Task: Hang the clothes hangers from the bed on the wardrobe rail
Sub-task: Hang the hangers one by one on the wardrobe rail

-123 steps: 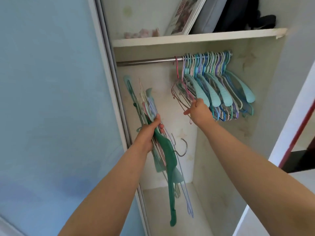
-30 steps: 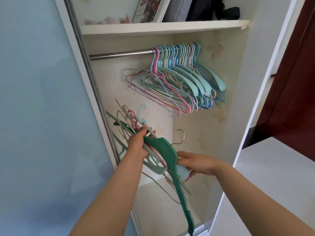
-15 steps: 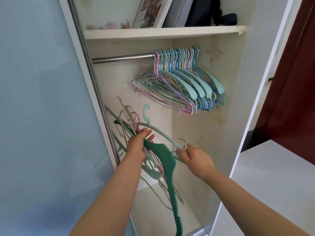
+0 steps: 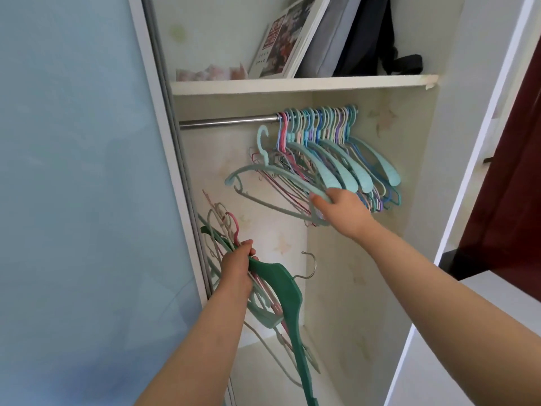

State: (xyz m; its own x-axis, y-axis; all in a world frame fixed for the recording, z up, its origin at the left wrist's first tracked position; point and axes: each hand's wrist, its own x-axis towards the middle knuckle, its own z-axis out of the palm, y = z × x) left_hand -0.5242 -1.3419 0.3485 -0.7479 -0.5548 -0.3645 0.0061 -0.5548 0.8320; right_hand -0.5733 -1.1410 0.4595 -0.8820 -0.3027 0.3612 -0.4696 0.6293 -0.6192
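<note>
Steel rail (image 4: 228,123): many hangers (image 4: 328,148) already hung at its right end; right hand (image 4: 341,210) pinched pale teal hanger (image 4: 263,171), hook just below rail, not yet on; left hand (image 4: 237,266), fingers curled round remaining bundle (image 4: 281,291) well below rail – several left

Right hand (image 4: 341,212) holds a pale teal hanger (image 4: 272,174) just below the rail (image 4: 228,123), left hand (image 4: 235,268) clutches a hanger bunch (image 4: 281,291)

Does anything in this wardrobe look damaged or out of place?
Yes. The shelf has a chipped right front corner, and the inner wall below it is stained. The hangers are all crowded at the right end of the rail.
</note>
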